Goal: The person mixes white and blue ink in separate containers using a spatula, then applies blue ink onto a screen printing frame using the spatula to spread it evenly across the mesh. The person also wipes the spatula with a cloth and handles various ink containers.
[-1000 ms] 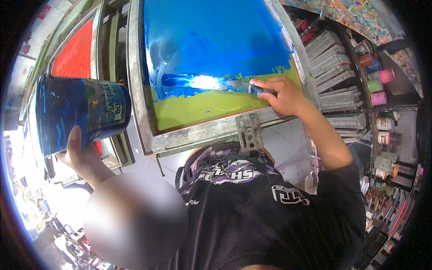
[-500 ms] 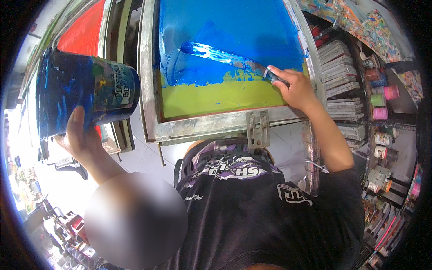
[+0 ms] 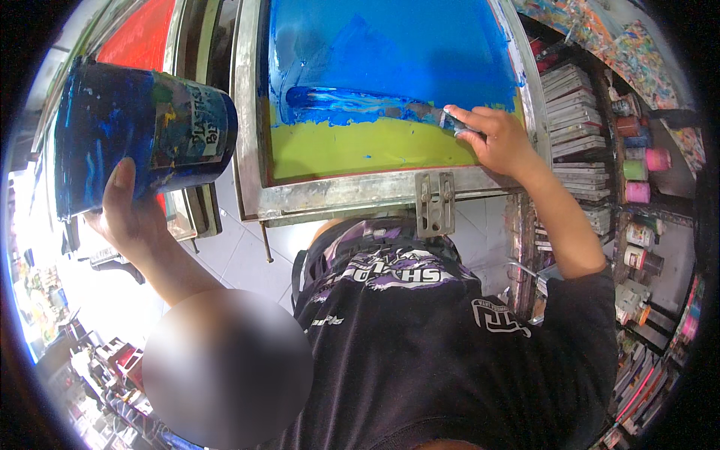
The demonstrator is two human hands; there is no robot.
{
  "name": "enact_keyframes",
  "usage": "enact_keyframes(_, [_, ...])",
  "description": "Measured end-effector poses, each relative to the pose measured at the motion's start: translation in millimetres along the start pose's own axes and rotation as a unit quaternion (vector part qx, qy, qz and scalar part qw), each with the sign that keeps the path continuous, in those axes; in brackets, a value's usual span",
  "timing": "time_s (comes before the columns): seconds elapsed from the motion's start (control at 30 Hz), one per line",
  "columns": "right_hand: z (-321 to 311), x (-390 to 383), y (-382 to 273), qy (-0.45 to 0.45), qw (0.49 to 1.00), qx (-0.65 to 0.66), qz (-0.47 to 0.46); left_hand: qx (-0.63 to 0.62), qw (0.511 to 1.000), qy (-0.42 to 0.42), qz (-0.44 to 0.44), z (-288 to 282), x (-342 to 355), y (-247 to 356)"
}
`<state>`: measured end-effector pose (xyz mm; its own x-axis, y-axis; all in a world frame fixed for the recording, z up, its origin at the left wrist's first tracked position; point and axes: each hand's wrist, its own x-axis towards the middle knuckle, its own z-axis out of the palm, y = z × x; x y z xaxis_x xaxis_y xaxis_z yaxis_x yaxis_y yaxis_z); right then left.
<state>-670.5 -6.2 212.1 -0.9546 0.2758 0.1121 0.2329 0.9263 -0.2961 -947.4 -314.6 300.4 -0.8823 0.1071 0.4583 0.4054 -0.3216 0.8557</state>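
Note:
My left hand (image 3: 127, 210) grips a blue, paint-smeared plastic bucket (image 3: 105, 135) tipped on its side, left of a metal-framed screen (image 3: 252, 199). My right hand (image 3: 491, 139) is closed on the handle of a long spatula (image 3: 352, 101) coated in glossy blue ink, lying across the screen's mesh. Blue ink (image 3: 390, 41) covers the upper part of the mesh; the lower band (image 3: 360, 150) shows olive green, with a ragged edge between them. A slotted metal bracket (image 3: 435, 205) hangs from the frame's near edge.
A red screen (image 3: 139, 30) stands at the upper left. At the right are stacked pale frames (image 3: 570, 112) and a shelf of jars and pots (image 3: 636, 171). A paint-spattered surface (image 3: 630, 52) is at the upper right. My body fills the lower middle, above a tiled floor (image 3: 229, 255).
The bucket, my left hand and the screen appear higher in the picture. The spatula swung up to a slant half a second ago and now lies more level, its tip lower on the mesh.

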Motion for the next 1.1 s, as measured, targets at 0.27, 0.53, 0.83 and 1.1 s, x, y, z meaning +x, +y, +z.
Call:
enact_keyframes(0.27, [-2,4,10,-0.022,0.998,0.033,-0.042,-0.010,1.000,-0.019,0.010,-2,-3,0])
enact_keyframes(0.53, [-9,7,31,-0.099,0.978,0.183,-0.035,0.006,1.000,0.028,-0.005,-1,0,-2])
enact_keyframes(0.83, [-63,-11,49,-0.066,0.860,0.478,0.168,0.054,0.995,-0.083,0.010,31,7,-8])
enact_keyframes(1.1, [-99,-9,1,0.150,0.854,0.492,0.082,0.091,0.965,-0.234,0.077,138,-19,-24])
